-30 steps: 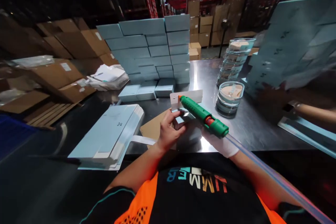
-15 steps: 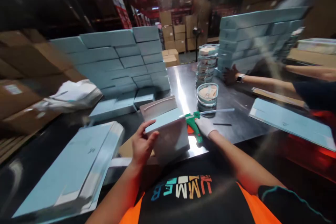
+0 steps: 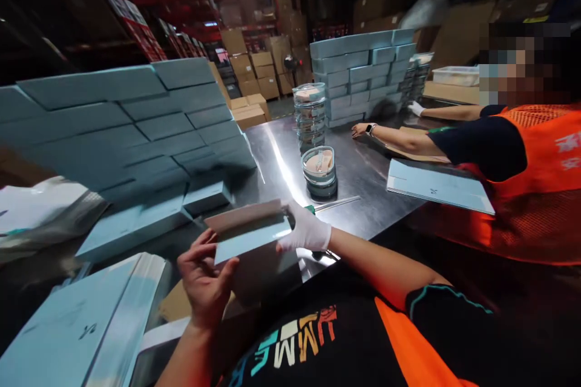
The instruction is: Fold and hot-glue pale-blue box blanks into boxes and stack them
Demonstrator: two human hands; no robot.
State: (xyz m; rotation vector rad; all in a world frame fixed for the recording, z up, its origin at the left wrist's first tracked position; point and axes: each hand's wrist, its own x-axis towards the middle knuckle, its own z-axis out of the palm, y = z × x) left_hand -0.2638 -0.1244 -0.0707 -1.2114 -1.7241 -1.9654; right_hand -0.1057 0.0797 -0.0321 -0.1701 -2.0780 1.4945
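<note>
My left hand (image 3: 204, 275) and my gloved right hand (image 3: 306, 231) both grip a partly folded light-blue box (image 3: 254, 240) just above the front edge of the steel table (image 3: 358, 175). The left holds its near left corner, the right pinches its right end. A flap of the box stands up at the back. The green glue gun (image 3: 311, 210) lies behind my right hand, mostly hidden, with its clear hose (image 3: 338, 202) trailing right.
A pile of flat blue box blanks (image 3: 72, 326) lies at lower left. Stacked blue boxes (image 3: 136, 121) rise at left and more (image 3: 358, 75) stand far back. Clear round jars (image 3: 318, 166) stand mid-table. A co-worker in an orange vest (image 3: 540, 181) reaches over the table at right.
My right hand let go of the green glue gun and moved onto the box's right end. The box has been lifted and turned between both hands. The view swung right.
</note>
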